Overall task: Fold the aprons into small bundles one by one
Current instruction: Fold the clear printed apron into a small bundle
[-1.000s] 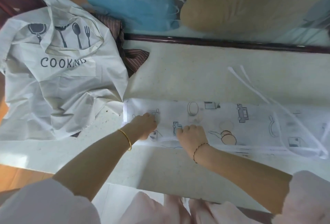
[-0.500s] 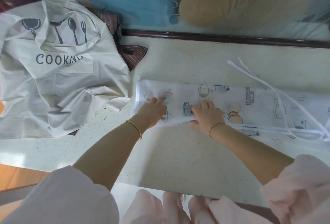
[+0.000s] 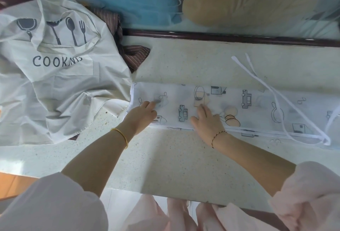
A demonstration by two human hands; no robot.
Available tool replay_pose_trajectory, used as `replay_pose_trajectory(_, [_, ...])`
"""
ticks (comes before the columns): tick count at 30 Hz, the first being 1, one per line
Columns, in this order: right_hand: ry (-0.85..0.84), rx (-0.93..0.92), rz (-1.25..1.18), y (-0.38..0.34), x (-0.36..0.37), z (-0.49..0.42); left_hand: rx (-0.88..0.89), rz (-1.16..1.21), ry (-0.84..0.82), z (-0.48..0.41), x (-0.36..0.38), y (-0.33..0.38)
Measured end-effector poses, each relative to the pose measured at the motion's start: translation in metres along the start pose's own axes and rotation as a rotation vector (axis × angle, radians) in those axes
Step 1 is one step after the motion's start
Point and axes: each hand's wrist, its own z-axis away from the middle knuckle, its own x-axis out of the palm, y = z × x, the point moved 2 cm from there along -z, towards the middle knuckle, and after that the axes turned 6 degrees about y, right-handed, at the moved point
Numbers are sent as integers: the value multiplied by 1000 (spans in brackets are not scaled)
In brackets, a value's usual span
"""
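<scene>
1. Closest in, a pale pink fleecy left sleeve [image 3: 51,206] and right sleeve [image 3: 309,194] are pushed up, leaving both forearms bare.
2. The arms reach over a pale, speckled stone table top [image 3: 165,157].
3. The left hand [image 3: 141,118], with a thin gold bangle [image 3: 120,137] on its wrist, lies flat with straight fingers pressing on the left end of the folded apron; it grips nothing.
4. The right hand [image 3: 207,124], with a thin dark-and-gold cord bracelet [image 3: 218,137] on its wrist, presses flat with fingers spread, just beside the left hand, thumb at the apron's near edge; it grips nothing either.
5. The thin white apron printed with kitchen drawings [image 3: 257,105] lies folded into a long narrow strip across the table, running off to the right.
6. Its white tape ties [image 3: 237,61] loop over the right part of the strip and the table beyond.
7. To the left lies a crumpled cream apron printed "COOKING" with utensil shapes [image 3: 64,68], touching the strip's left end.
8. A brown striped cloth [image 3: 136,54] shows from beneath it.
9. Farthest, a dark wooden rail [image 3: 220,37] borders the table.
</scene>
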Motion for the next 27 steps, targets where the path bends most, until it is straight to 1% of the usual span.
replay_pose_trajectory(3, [12,31,-6,4,4,-1,-18,14,27,0,-1,-1])
replay_pose_trajectory(4, [12,46,4,3,3,-2,-23,10,-16,0,-6,1])
replay_pose_trajectory(6, [8,50,-2,2,2,-2,-63,44,-211,-1,-15,7])
replay_pose_trajectory(8, [20,31,-27,3,2,0,-112,25,-403,-9,-22,13])
replay_pose_trajectory(9, [35,14,-68,6,1,2,-135,22,-476,-19,-30,17])
replay_pose_trajectory(10, [44,-1,-139,10,-2,4,-142,28,-499,-33,-41,22])
replay_pose_trajectory(11, [55,-2,-244,17,-7,6,-144,47,-478,-49,-51,29])
replay_pose_trajectory(13, [91,58,-486,37,-17,13,-153,109,-319,-89,-71,47])
replay_pose_trajectory(14, [127,115,-582,50,-20,18,-144,144,-234,-109,-81,60])
replay_pose_trajectory(16, [246,272,-687,83,-23,35,-84,211,-99,-147,-100,93])
replay_pose_trajectory(18, [350,429,-695,120,-21,57,-2,266,-30,-178,-115,130])
replay_pose_trajectory(20, [371,556,-665,155,-14,80,46,344,-10,-203,-124,162])
replay_pose_trajectory(23, [287,698,-623,198,1,112,94,441,-85,-229,-129,200])
replay_pose_trajectory(25, [264,770,-632,219,10,128,159,433,-132,-240,-130,222])
replay_pose_trajectory(27, [300,842,-616,233,18,136,237,424,-186,-244,-126,236])
